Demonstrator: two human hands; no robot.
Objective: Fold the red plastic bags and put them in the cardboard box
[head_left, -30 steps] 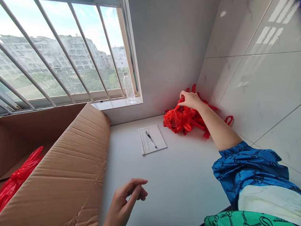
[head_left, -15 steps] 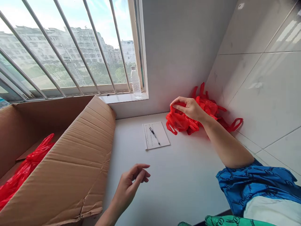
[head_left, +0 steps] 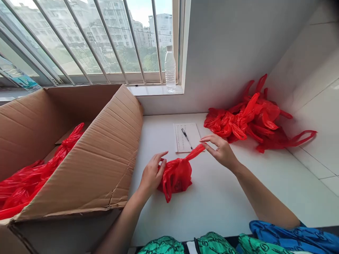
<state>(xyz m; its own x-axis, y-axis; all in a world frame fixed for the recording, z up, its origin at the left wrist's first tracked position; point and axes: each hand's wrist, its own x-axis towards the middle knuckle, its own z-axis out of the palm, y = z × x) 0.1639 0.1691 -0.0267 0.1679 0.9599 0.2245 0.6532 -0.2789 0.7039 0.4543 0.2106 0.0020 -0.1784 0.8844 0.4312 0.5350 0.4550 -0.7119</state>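
One red plastic bag [head_left: 178,176], bunched up, sits on the white tabletop right in front of me. My right hand [head_left: 218,150] pinches the tip of its stretched handle, pulling it up and to the right. At the bag's left side is my left hand [head_left: 153,172], thumb and fingers curved round its edge; the fingertips are partly hidden. Beyond the bag lies a notebook [head_left: 182,141] with printed or written marks, and a black pen [head_left: 186,138] rests across it.
A pile of red plastic bags [head_left: 246,118] lies at the back right against the wall. To the left stands an open cardboard box [head_left: 87,165] with more red bags [head_left: 45,176] inside. A clear bottle [head_left: 170,70] stands on the sill of the barred window.
My right hand has brought a red bag from the pile to the table's middle. My left hand has moved up to it and taken hold. The view has shifted.
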